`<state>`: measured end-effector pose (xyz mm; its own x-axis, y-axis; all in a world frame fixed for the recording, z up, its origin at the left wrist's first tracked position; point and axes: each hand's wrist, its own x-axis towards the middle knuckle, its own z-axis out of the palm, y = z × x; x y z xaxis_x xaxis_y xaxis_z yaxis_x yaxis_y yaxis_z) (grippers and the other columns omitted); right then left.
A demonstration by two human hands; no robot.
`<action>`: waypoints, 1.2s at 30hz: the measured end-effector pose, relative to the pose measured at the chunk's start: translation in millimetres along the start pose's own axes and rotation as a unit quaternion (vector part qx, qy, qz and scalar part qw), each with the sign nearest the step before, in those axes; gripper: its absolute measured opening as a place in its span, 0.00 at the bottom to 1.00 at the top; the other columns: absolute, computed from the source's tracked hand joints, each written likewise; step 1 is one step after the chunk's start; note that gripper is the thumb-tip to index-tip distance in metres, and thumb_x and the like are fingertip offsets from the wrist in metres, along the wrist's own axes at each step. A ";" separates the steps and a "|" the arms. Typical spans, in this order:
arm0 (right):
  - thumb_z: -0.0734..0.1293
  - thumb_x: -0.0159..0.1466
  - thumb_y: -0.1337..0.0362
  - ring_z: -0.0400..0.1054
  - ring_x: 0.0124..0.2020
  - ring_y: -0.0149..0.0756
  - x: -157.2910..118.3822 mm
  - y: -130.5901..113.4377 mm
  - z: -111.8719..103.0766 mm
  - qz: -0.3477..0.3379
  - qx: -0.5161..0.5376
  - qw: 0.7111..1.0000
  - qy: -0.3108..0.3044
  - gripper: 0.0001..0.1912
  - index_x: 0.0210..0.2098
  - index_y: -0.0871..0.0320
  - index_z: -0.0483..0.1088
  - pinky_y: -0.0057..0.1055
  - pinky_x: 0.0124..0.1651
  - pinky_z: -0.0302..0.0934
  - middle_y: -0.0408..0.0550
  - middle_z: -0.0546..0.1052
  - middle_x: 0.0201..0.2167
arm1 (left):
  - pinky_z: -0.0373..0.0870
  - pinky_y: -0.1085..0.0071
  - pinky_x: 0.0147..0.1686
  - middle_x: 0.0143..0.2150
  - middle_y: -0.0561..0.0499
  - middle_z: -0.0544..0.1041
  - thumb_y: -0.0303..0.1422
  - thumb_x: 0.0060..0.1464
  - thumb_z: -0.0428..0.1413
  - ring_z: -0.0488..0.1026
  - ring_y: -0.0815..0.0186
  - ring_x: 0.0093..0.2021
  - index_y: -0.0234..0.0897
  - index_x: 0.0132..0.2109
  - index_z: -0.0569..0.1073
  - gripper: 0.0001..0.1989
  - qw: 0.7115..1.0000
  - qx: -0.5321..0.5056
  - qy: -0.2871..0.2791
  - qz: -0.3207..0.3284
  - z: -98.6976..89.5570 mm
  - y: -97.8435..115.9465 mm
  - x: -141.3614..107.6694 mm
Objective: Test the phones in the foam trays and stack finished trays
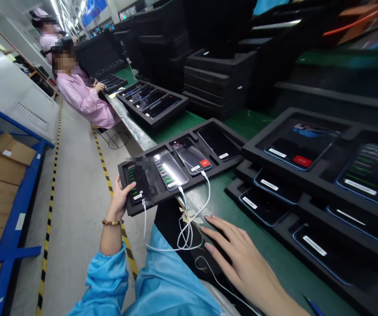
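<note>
Glossy rectangular phones [171, 170] in a matte foam tray [162, 196]

1. Left sleeve [106, 276]: bright blue fabric with a slight satin sheen; loose cut, heavily creased. The lower end is gathered and terminates on the forearm, short of the wrist.
2. Bracelet [113, 222]: single strand of round beads in mixed brown, amber and pale tones, fitted at the left wrist.
3. Body garment [172, 272]: blue, matching the left sleeve; smooth, lightly shiny surface with soft folds.
4. Left hand [120, 197]: bare.
5. Right hand [241, 256]: bare; visible forearm uncovered.
</note>
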<state>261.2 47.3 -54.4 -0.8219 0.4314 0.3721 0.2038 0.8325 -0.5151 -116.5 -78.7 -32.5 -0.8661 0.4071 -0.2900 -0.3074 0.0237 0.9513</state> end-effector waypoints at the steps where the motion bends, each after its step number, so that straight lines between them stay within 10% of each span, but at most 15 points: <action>1: 0.63 0.80 0.56 0.72 0.67 0.47 0.2 0.2 0.0 0.000 -0.001 1.000 -0.001 0.17 0.65 0.48 0.73 0.48 0.60 0.75 0.51 0.77 0.67 | 0.84 0.66 0.47 0.52 0.46 0.85 0.27 0.55 0.73 0.86 0.60 0.43 0.43 0.70 0.66 0.40 1.000 -0.010 0.013 -0.008 1.8 2.7 7.0; 6: 0.63 0.80 0.57 0.71 0.68 0.47 0.6 1.0 0.0 -0.005 -0.002 1.000 -0.002 0.17 0.65 0.48 0.73 0.47 0.61 0.74 0.50 0.77 0.67 | 0.83 0.72 0.45 0.51 0.46 0.85 0.31 0.68 0.63 0.86 0.65 0.45 0.39 0.65 0.71 0.21 0.998 -0.051 0.019 -0.013 2.0 17.1 21.5; 17: 0.63 0.79 0.56 0.71 0.68 0.51 -2.5 3.1 3.1 0.012 0.020 1.000 -0.010 0.19 0.66 0.46 0.74 0.49 0.60 0.74 0.51 0.76 0.67 | 0.81 0.58 0.61 0.63 0.43 0.82 0.26 0.55 0.70 0.84 0.53 0.58 0.45 0.79 0.58 0.50 0.995 -0.038 -0.085 -0.030 -13.0 6.4 -20.6; 26: 0.61 0.81 0.55 0.67 0.72 0.50 -8.9 2.9 6.9 0.044 0.025 0.998 -0.037 0.19 0.67 0.45 0.73 0.52 0.66 0.70 0.50 0.73 0.70 | 0.84 0.60 0.53 0.59 0.44 0.84 0.27 0.57 0.70 0.86 0.56 0.50 0.46 0.79 0.56 0.49 0.999 -0.023 -0.014 -0.020 -0.3 -1.4 -13.7; 36: 0.63 0.79 0.57 0.71 0.69 0.50 -0.6 -0.3 -2.1 0.020 0.026 0.999 -0.027 0.17 0.63 0.47 0.77 0.49 0.62 0.75 0.53 0.77 0.66 | 0.80 0.62 0.61 0.61 0.48 0.84 0.36 0.64 0.62 0.81 0.55 0.62 0.42 0.64 0.78 0.22 0.992 -0.122 -0.016 0.025 3.7 -17.4 -29.7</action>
<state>262.8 47.5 -52.9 -0.8410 0.4438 0.3094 0.2105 0.7953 -0.5685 -83.9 -87.8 -40.1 -0.8710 0.4311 -0.2356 -0.3539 -0.2180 0.9095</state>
